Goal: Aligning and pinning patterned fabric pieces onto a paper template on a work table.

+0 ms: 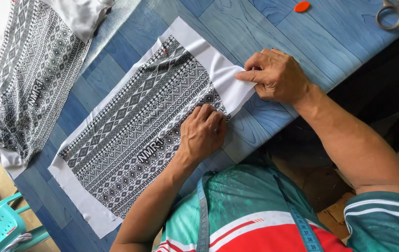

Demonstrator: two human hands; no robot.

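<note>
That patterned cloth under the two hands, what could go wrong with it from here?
The patterned cloth has its near edge close to the edge of the blue table, so it might slide off if tugged. The right hand pinches only the white border while the left hand presses the print; uneven pull could wrinkle or skew it. The tape measure around the neck hangs near the work and might snag it.
</note>
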